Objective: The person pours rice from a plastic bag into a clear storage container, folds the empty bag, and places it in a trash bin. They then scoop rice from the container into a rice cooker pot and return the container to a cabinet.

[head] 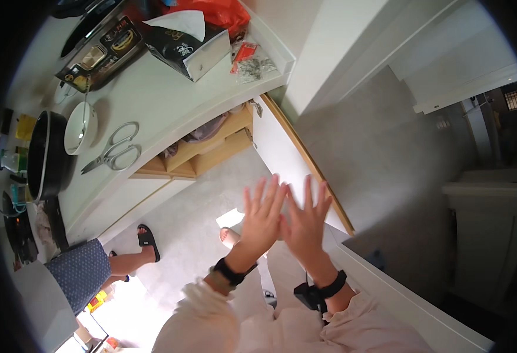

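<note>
Both my hands are held out in front of me, backs up and fingers spread, with nothing in them. My left hand (pixel 262 217) is on the left, its edge touching or overlapping my right hand (pixel 305 225); which one cannot be told. Each wrist wears a black strap, and a small black device hangs by the right one. Beyond my hands stands an open white cabinet door (pixel 280 145) with a wooden edge. Metal scissors (pixel 112 150) lie on the white countertop (pixel 161 97), near a white bowl (pixel 81 128) with a utensil in it.
A black pan (pixel 46 154), a tissue pack (pixel 190 48), a metal-sided appliance (pixel 104 48), a red plastic bag (pixel 223 13) and small packets (pixel 249 66) stand on the counter. Bags lie in the open cabinet (pixel 196 154). Another person (pixel 82 273) in black slippers stands at the lower left.
</note>
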### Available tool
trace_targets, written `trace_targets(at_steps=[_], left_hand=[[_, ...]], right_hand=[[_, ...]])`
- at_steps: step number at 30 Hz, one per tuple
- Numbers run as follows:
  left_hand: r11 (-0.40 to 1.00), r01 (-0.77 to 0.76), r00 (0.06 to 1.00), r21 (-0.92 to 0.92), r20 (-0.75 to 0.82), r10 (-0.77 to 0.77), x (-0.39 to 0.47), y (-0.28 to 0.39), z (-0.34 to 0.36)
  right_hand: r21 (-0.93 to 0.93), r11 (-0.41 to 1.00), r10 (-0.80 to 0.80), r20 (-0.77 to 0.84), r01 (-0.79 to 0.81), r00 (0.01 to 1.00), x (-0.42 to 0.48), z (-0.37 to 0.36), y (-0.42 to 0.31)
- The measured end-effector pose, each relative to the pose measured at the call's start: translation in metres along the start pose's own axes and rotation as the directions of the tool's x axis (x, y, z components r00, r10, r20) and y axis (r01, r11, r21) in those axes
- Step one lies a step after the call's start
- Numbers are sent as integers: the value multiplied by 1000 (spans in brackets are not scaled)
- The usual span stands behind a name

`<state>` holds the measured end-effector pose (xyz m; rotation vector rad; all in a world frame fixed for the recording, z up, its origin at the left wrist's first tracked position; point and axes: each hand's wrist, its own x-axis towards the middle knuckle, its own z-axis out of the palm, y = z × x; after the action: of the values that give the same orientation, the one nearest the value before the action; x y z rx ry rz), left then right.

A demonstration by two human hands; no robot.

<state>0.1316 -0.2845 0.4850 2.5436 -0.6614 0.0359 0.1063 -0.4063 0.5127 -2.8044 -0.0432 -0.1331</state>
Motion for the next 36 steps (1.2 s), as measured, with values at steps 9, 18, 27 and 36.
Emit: trace_targets(at_steps=[9, 18, 27, 36], left_hand=[[983, -122, 987, 136, 118, 106, 16, 57, 1], [998, 57, 992, 21, 113, -59, -81, -23, -72], [829, 475, 880, 297, -132, -457, -95, -174, -108], [825, 300, 953, 480, -101, -287, -94, -237, -109]], right_hand=[[202, 952, 190, 207, -232, 960, -7, -43, 45], [837, 488, -383, 462, -250, 800, 0, 60, -45], [905, 413, -500, 314, -96, 807, 76, 134, -217], [745, 667, -384, 346, -2, 856, 93, 128, -236]])
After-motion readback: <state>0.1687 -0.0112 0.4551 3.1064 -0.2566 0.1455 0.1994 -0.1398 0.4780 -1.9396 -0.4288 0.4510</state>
